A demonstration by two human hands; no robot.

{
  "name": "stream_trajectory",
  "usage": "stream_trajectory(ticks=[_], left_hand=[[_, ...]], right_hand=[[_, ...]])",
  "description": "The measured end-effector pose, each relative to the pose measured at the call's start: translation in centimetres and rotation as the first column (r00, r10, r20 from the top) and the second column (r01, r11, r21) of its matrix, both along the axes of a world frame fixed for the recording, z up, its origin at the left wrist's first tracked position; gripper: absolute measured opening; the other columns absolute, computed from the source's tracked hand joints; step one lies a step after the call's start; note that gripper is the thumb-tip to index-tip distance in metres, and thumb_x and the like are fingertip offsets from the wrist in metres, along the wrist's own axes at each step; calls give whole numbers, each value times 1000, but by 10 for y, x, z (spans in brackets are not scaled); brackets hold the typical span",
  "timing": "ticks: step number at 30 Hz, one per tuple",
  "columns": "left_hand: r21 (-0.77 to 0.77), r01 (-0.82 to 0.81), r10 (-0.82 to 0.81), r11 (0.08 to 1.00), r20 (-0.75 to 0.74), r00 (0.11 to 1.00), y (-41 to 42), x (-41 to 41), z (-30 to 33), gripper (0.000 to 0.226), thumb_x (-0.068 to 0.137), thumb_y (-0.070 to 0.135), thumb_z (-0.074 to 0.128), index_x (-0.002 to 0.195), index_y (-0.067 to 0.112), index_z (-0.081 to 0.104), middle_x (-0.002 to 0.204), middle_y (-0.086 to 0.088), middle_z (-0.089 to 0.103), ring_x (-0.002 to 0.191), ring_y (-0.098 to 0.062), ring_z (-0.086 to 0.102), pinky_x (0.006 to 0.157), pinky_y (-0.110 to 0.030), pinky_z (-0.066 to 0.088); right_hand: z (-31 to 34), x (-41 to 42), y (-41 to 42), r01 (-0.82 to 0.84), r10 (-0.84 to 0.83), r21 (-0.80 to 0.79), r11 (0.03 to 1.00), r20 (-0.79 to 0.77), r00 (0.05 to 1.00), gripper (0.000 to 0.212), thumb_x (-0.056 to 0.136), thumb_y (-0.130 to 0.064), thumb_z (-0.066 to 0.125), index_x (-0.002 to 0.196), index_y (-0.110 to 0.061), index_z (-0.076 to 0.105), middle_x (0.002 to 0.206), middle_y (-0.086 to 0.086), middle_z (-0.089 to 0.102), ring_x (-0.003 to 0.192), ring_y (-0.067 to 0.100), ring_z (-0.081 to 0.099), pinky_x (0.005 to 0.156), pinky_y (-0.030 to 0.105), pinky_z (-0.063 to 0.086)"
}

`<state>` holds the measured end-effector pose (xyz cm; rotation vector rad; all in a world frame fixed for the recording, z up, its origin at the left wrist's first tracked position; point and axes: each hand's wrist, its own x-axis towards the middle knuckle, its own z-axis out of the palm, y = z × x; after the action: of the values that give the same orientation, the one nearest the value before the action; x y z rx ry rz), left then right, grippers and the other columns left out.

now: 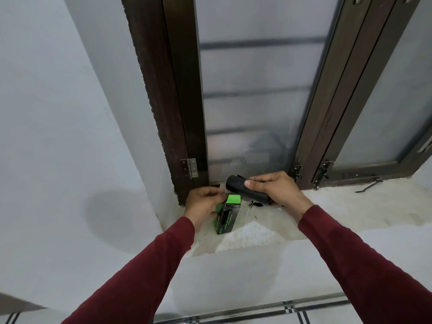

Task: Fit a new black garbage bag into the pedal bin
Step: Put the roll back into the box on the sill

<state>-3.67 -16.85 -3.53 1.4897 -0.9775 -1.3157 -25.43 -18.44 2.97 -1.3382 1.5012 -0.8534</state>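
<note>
A black roll of garbage bags is gripped by my right hand just above the stone window sill, thumb on top of the roll. A green and black bag box lies on the sill with its green end flap open. My left hand holds the box at its left side, fingers curled over the open end. The pedal bin is not in view.
A dark wooden window frame with frosted panes rises behind the sill. A metal hinge and latches sit at the frame's base. A loose hook bar lies on the sill at right. White wall sits below, tiled floor at bottom.
</note>
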Motion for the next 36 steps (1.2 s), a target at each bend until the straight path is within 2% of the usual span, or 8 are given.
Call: stream_trajectory(ticks=[4,8,10,15,20,24,32,36], left_hand=[[-53,64,-58,997,107,993,3,-1,1,49,64,24,97,109,25,77,111,4,75,102,-13,72,85,-38,63],[-140,143,-113,980,203,973,8,-2,-3,65,57,24,100,116,26,73,113,13,73,106,-2,67,84,-18,54],[-162,154,-117,975,215,970,10,-2,-5,69,60,17,98,121,26,70,116,14,70,111,-3,65,87,-17,53],[-187,182,-130,965,263,956,11,-1,-6,71,62,7,95,123,32,68,124,14,67,116,-7,64,91,-22,55],[-192,179,-114,965,309,944,11,-2,-5,72,61,8,94,119,38,65,124,12,66,115,-10,64,94,-28,57],[-191,197,-126,962,329,936,11,-3,-5,74,61,8,93,126,31,66,125,10,66,117,-12,64,99,-36,57],[-189,218,-134,958,379,916,13,-7,-5,76,62,10,93,130,22,63,126,9,66,117,-11,62,101,-32,54],[-186,211,-123,960,397,910,13,-10,-4,71,64,11,93,124,28,60,120,12,65,114,-10,61,87,-17,47]], right_hand=[[3,1,2,-49,47,-21,999,-63,997,37,74,-38,91,107,-22,83,83,-1,81,57,6,72,47,18,51],[11,0,2,-169,133,-105,980,-284,950,39,73,-39,91,110,-30,81,95,-12,78,76,-1,72,59,10,54],[16,0,1,-259,206,-88,962,-389,898,41,73,-36,92,112,-33,80,102,-11,78,84,3,72,68,13,57],[32,6,-6,-425,337,9,905,-625,704,35,79,-30,87,111,-38,76,106,-4,70,85,17,72,78,33,62],[46,23,-20,-543,481,206,814,-763,432,56,89,-28,76,142,-30,58,132,-2,64,115,22,61,95,31,50],[57,41,-21,-543,593,377,750,-747,300,54,94,-20,64,146,-33,56,117,-1,67,101,22,67,86,31,54],[61,81,-5,-503,418,378,777,-908,-37,32,94,-25,55,121,-18,70,112,1,68,95,25,64,70,33,50],[58,98,3,-432,388,397,810,-915,-114,29,96,-23,57,121,-14,68,118,3,65,103,29,66,91,44,58]])
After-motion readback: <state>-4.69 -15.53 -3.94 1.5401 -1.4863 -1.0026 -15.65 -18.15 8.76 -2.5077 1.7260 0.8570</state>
